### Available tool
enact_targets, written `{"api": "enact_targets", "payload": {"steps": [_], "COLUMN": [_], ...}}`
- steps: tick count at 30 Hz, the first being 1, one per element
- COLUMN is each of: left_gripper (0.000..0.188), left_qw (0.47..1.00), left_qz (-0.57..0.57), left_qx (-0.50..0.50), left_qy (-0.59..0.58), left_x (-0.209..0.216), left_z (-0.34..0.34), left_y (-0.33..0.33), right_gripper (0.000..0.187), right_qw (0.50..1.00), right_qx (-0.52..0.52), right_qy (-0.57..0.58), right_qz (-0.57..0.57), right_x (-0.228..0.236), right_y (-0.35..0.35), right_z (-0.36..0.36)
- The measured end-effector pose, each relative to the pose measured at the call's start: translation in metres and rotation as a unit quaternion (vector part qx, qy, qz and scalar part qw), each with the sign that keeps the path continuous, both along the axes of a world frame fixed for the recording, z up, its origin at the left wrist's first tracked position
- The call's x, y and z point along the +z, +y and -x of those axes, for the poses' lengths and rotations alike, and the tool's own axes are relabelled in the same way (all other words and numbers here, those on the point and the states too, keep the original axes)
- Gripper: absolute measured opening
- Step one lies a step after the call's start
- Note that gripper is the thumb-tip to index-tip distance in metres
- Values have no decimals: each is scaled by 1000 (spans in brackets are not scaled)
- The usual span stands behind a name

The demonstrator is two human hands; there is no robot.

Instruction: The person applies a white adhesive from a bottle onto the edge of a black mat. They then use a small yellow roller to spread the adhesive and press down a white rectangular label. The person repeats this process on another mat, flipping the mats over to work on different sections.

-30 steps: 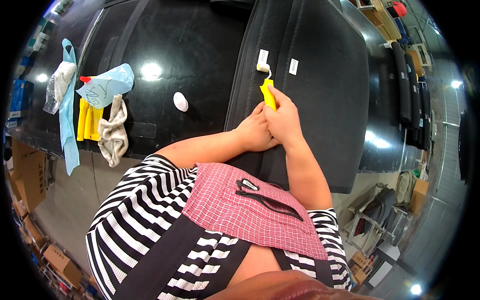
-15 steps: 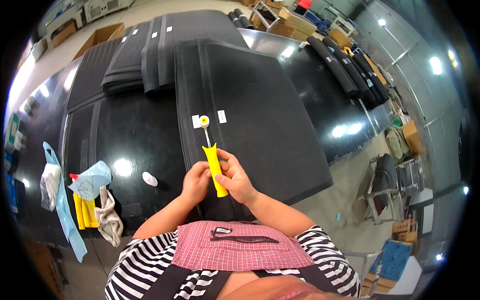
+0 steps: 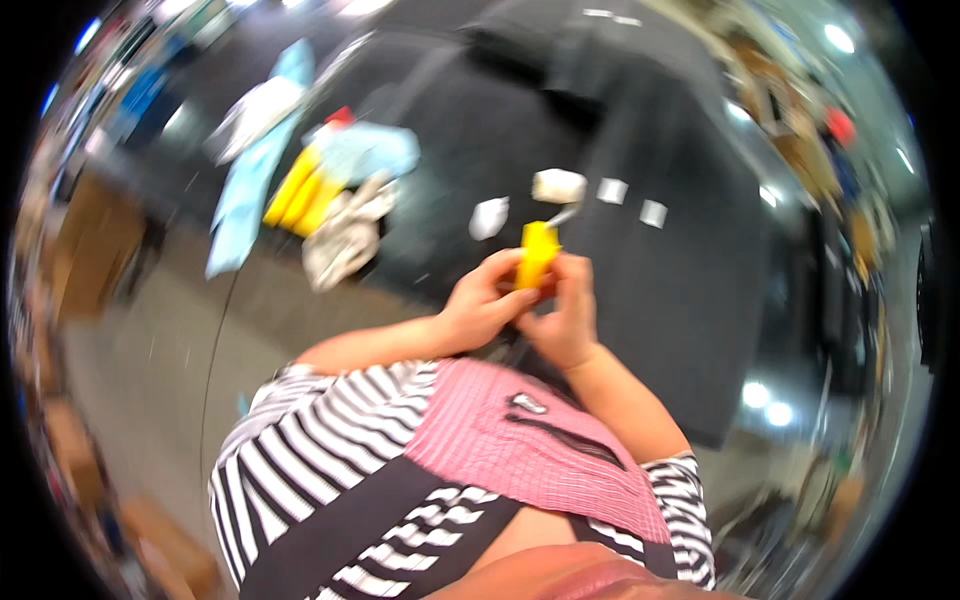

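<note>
A small hand roller (image 3: pixel 538 252) with a yellow handle, a thin metal arm and a white roller head is held over the front left edge of a black mat (image 3: pixel 670 300). My left hand (image 3: pixel 482 305) has its fingers closed on the handle's left side. From the right, my right hand (image 3: pixel 565 318) pinches the same handle. Two white labels lie on the mat, just right of the roller head. A small white object (image 3: pixel 489 217), blurred, rests on the black table left of the roller.
Left on the table lie yellow tube-shaped things (image 3: pixel 302 193), a light-blue plastic sheet (image 3: pixel 372 150), a grey-beige cloth (image 3: pixel 345 232) and a long light-blue strip (image 3: pixel 246 205) hanging past the edge. More black mats (image 3: pixel 620 50) are stacked behind. A cardboard box (image 3: pixel 97 243) is far left.
My view has swung left, shifting the table's things rightward in the picture. The roller has turned, its head now seen from the side. Both hands stay on its handle.
</note>
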State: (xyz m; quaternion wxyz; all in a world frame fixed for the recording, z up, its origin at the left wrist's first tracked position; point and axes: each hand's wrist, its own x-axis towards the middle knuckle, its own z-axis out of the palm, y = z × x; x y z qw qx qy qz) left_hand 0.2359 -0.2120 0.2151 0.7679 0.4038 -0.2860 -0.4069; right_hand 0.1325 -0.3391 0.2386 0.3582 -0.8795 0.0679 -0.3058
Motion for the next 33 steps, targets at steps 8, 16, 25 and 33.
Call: {"api": "enact_targets", "payload": {"steps": [8,16,25,33], "left_gripper": [43,37,36,28], "left_qw": [920,851,694,693], "left_qz": [-262,-412,-424,-430], "left_qx": [254,220,203,1], "left_qy": [-143,-241,-545,-579], "left_x": [-34,-56,-74,12], "left_z": [-41,-58,-96,-66], "left_y": [134,142,93,49], "right_gripper": [49,32,25,18], "right_qw": [972,929,949,941], "right_qx": [23,13,-79,-300], "right_qy": [85,153,127,77], "right_qz": [-220,-338,-277,-139], "right_x": [-36,-84,-60,-32], "right_y": [-5,-3,-7,-34], "right_z": [10,63,89,190]}}
